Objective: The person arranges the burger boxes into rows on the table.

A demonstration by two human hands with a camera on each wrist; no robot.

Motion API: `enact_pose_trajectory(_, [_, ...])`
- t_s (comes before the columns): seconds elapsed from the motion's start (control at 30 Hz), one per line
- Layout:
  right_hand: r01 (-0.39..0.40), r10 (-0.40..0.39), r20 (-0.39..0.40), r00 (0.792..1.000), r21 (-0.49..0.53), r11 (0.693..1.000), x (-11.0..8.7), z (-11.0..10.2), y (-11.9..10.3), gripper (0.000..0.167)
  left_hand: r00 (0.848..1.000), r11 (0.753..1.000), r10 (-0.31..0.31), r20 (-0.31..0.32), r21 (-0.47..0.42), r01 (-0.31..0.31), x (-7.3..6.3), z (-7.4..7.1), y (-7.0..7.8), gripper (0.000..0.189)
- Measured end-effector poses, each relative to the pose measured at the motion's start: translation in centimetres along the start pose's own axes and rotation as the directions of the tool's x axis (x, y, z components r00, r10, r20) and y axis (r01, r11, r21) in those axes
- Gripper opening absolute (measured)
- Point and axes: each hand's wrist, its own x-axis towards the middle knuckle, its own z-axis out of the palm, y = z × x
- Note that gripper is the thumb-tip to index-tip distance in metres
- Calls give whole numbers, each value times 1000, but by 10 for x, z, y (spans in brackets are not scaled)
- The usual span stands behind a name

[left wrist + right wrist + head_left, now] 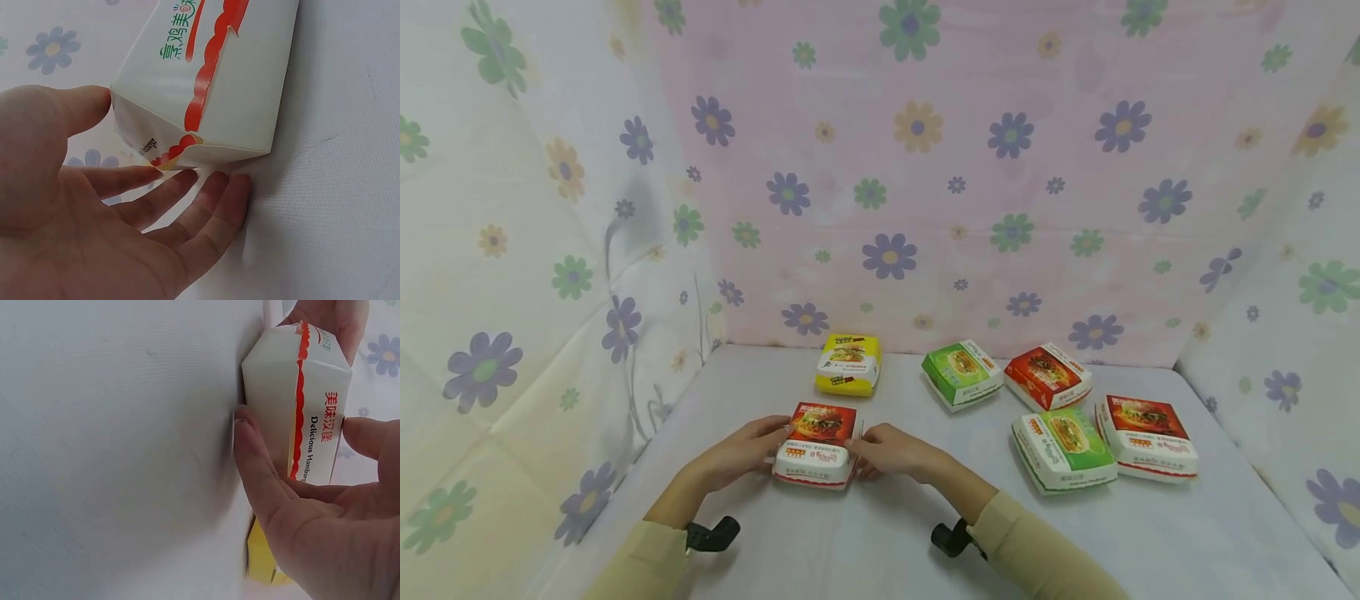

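A red-and-white burger box (pixel 820 454) sits on the white table between both hands. On its left side is my left hand (pixel 737 457); in the left wrist view its thumb (pixel 87 109) touches an upper corner and its fingertips (pixel 215 181) meet the lower edge. My right hand (pixel 901 452) holds the other side. The right wrist view shows that thumb (pixel 365 434) at the box's top edge, while a finger (pixel 253 447) lies along its lower side by the tabletop.
A yellow burger box (pixel 848 365) stands just behind. To the right are a green box (pixel 962 375), a red box (pixel 1048 377), another green box (pixel 1065 452) and a red-and-white box (pixel 1148 437). Flowered cloth (pixel 955 217) walls the table at the back and sides.
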Motion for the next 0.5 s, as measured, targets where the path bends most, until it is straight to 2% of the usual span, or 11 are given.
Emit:
enact_pose_trajectory(0.17, [-12,11,-7,1000,-50,999,-6,-8,-2,41,999,1000,-11,-45,16,11,-4,-3,3,70])
enact_pose_trajectory(0.27, [-19,18,-15,1000,-64,998,-13,-15,-3,42,997,998,11,-81,64,-6,-6,-5,6,68])
enact_pose_trajectory(0.4, [-24,22,-21,1000,-65,998,-25,-26,-5,41,988,983,73,-132,176,-49,-10,-4,12,68])
enact_pose_trajectory(0.5, [-19,17,-26,1000,-73,997,-35,-34,-6,41,970,952,147,-195,294,-85,-11,-1,17,68])
